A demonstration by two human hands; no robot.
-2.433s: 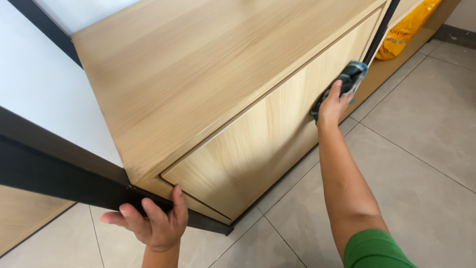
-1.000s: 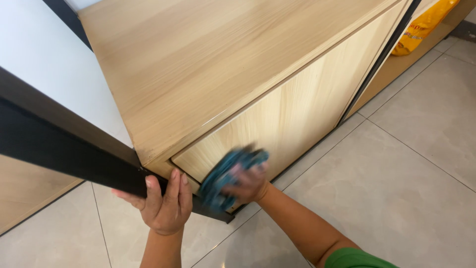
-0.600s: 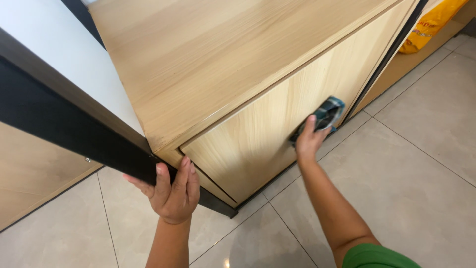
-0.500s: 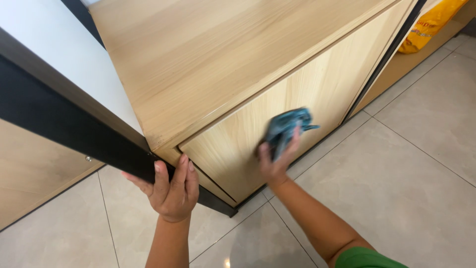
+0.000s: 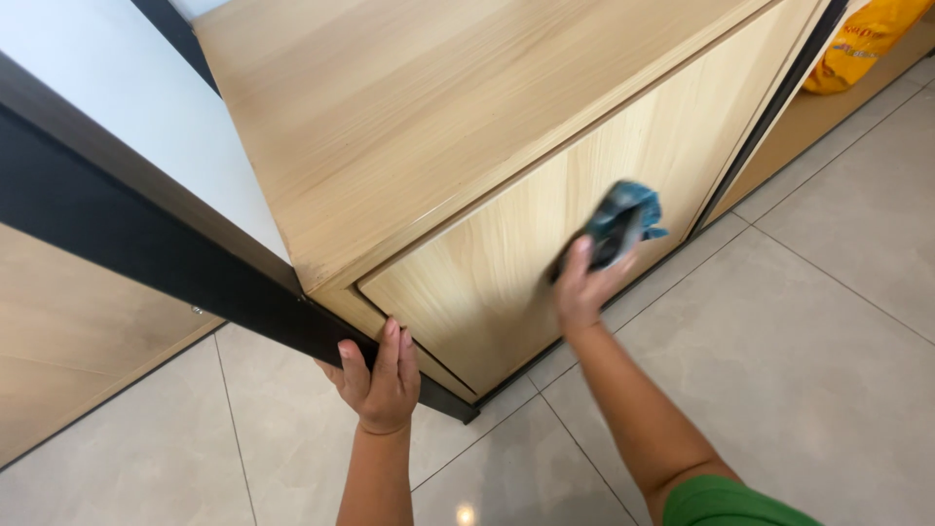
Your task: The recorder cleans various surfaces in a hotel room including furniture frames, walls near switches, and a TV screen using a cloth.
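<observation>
A light wooden cabinet (image 5: 458, 127) fills the upper middle of the head view, its door front (image 5: 584, 224) facing me. My right hand (image 5: 584, 282) presses a crumpled blue-green cloth (image 5: 623, 222) flat against the middle of that door; both are motion-blurred. My left hand (image 5: 378, 375) rests with its fingers curled over the black trim strip (image 5: 195, 278) at the cabinet's lower left corner.
Grey floor tiles (image 5: 799, 331) spread out below and to the right. A yellow bag (image 5: 862, 39) lies on a low wooden ledge at the top right. A white panel (image 5: 107, 107) and a black strip run along the left.
My right hand has swept the cloth back and forth across the door front and now sits right of where it was half a second ago. The left hand has stayed on the black trim.
</observation>
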